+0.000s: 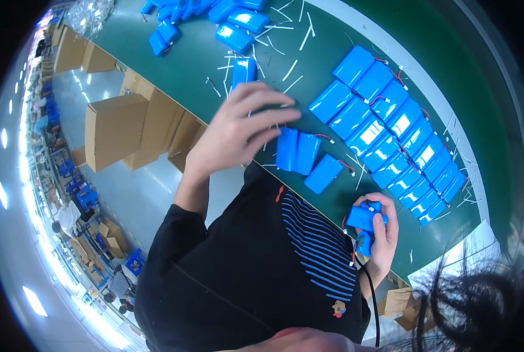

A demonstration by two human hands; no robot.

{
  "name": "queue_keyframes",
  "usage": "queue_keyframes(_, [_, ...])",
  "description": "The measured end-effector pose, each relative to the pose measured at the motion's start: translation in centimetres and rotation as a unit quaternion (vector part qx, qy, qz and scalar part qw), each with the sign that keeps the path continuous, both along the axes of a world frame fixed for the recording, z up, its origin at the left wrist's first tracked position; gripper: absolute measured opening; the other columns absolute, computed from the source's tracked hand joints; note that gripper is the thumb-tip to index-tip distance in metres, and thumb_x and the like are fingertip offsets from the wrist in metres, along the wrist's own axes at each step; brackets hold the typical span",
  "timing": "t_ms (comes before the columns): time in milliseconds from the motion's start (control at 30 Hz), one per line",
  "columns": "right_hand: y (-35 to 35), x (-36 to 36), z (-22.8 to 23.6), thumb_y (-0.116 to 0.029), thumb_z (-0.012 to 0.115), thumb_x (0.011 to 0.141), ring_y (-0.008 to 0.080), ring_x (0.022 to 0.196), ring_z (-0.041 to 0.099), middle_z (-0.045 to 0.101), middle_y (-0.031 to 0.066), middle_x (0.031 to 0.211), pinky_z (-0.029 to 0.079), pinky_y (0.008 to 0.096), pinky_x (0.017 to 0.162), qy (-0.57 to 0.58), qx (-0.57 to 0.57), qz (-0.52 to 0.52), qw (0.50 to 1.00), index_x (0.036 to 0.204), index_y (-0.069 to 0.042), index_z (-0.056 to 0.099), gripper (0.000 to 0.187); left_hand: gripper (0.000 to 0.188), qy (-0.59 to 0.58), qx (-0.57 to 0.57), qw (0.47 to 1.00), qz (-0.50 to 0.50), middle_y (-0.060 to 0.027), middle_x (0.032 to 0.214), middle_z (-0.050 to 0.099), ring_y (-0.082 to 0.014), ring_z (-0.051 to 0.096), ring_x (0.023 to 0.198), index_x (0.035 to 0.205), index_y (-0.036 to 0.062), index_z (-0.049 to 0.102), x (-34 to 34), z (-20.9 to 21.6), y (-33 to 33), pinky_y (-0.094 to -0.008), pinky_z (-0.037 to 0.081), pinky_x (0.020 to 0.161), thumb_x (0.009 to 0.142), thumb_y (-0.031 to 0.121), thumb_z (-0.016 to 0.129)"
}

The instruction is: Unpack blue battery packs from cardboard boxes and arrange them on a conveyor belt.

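My left hand hovers over the near edge of the green table, fingers spread and slightly blurred, with nothing visible in them. Close by lie a blue battery pack, a second pack leaning against it, and a third pack set a little apart, with short red wires and white plugs. A single blue pack sits just beyond the hand. At the table's edge, near my body, my right hand is closed around a few small blue battery packs with dangling wires. Its fingers partly cover them.
Two slanting rows of blue packs stand side by side on the green table. A loose heap of packs lies at the far left. White strips are scattered around. Cardboard boxes stand left of the table.
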State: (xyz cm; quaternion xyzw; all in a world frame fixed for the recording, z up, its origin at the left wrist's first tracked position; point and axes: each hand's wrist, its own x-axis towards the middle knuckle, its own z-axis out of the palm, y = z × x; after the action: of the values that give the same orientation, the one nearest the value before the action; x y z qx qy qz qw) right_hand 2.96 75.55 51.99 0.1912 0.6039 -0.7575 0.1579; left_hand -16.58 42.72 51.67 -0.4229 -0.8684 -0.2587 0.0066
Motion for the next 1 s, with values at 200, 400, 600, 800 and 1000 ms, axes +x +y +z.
queue_keyframes(200, [-0.1, -0.2, 0.2, -0.019, 0.054, 0.107, 0.0244, 0.102, 0.066, 0.07, 0.0158, 0.118, 0.054, 0.0327, 0.091, -0.006, -0.012, 0.003, 1.0, 0.138, -0.007, 0.059, 0.034, 0.056, 0.084, -0.079, 0.962, 0.249, -0.0102, 0.139, 0.066, -0.029, 0.061, 0.121, 0.135, 0.0145, 0.075, -1.7, 1.1, -1.8, -0.0421, 0.055, 0.104, 0.083, 0.024, 0.094])
queue_keyframes(400, [-0.1, -0.3, -0.3, -0.02, 0.054, 0.107, 0.0226, 0.097, 0.065, 0.07, 0.0161, 0.118, 0.052, 0.0303, 0.084, 0.009, 0.004, 0.008, 1.0, 0.138, -0.007, 0.058, 0.034, 0.062, -0.019, 0.027, 0.972, 0.232, -0.0119, 0.137, 0.063, -0.0292, 0.061, 0.123, 0.135, 0.0118, 0.074, -1.7, -0.3, -2.0, -0.0407, 0.056, 0.103, 0.078, 0.017, 0.096])
queue_keyframes(600, [-0.2, -0.2, -0.4, -0.023, 0.055, 0.108, 0.0205, 0.091, 0.064, 0.069, 0.0161, 0.117, 0.05, 0.0276, 0.078, 0.019, 0.012, 0.004, 1.0, 0.139, -0.006, 0.058, 0.035, 0.062, 0.008, 0.129, 0.976, 0.175, -0.0136, 0.135, 0.062, -0.0295, 0.064, 0.119, 0.132, 0.008, 0.075, 1.3, -1.8, -1.7, -0.0395, 0.059, 0.099, 0.074, 0.011, 0.096])
queue_keyframes(800, [-0.1, -0.4, 0.0, -0.019, 0.055, 0.106, 0.0254, 0.103, 0.066, 0.07, 0.0161, 0.118, 0.054, 0.0339, 0.091, 0.001, 0.004, 0.011, 1.0, 0.138, -0.007, 0.059, 0.034, 0.064, -0.001, 0.121, 0.981, 0.154, -0.0158, 0.134, 0.066, -0.0316, 0.068, 0.118, 0.13, 0.0054, 0.074, 2.2, -2.1, -2.9, -0.0421, 0.062, 0.096, 0.07, 0.012, 0.097])
queue_keyframes(1000, [-0.1, -0.7, 0.2, -0.019, 0.054, 0.106, 0.0258, 0.104, 0.066, 0.07, 0.0162, 0.117, 0.053, 0.0346, 0.093, 0.004, -0.003, 0.015, 1.0, 0.138, -0.007, 0.059, 0.035, 0.068, -0.076, 0.137, 0.971, 0.179, -0.0154, 0.13, 0.073, -0.0343, 0.066, 0.125, 0.13, 0.006, 0.073, 2.8, -1.8, -4.7, -0.0475, 0.059, 0.101, 0.066, 0.017, 0.094])
